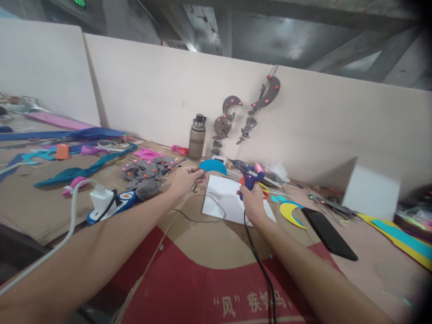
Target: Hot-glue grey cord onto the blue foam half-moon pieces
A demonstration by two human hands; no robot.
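My left hand [185, 179] pinches the end of a blue foam crescent [213, 165], holding it up over a white sheet [224, 202] on the cardboard-covered table. My right hand [252, 199] grips a blue glue gun [249, 173] whose nozzle points left toward the crescent. The gun's black cord [258, 261] trails back along my right forearm. A yellow and blue crescent [292, 212] lies just right of my right hand.
A brown bottle [197, 137] stands at the back wall, beside grey crescent mobiles [232, 119] hung on the panel. A black phone [329, 233] lies at right. A power strip with white charger [104, 201], grey felt pieces [145, 173] and foam strips [81, 170] lie left.
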